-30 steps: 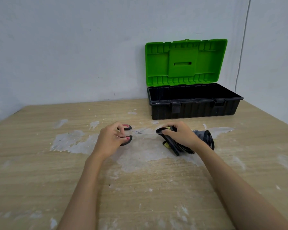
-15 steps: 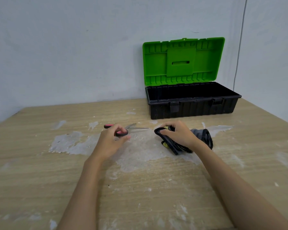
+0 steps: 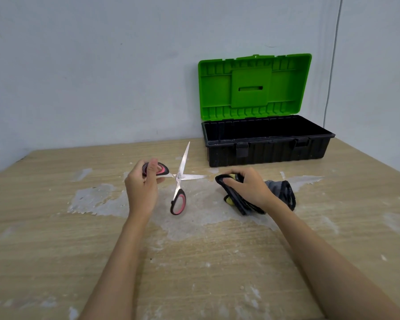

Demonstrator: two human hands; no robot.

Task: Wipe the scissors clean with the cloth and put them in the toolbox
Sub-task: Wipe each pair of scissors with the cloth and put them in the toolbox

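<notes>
My left hand (image 3: 141, 186) holds the scissors (image 3: 180, 179) by one pink-and-black handle, lifted above the table. The blades are spread wide: one points up and away, the other points right toward the cloth. The second handle hangs down free. My right hand (image 3: 247, 188) grips a dark grey cloth (image 3: 280, 191) with a yellow patch, which rests on the table. The blade tip stops just short of the cloth. The toolbox (image 3: 267, 146) is black with a green lid standing open, at the back right against the wall.
The wooden table (image 3: 194, 262) has white scuffed patches around the hands. A grey wall runs close behind the toolbox, and a thin cable hangs down it at the right.
My left hand has lifted the scissors off the table and the blades have swung wide apart. My right hand has stayed on the cloth.
</notes>
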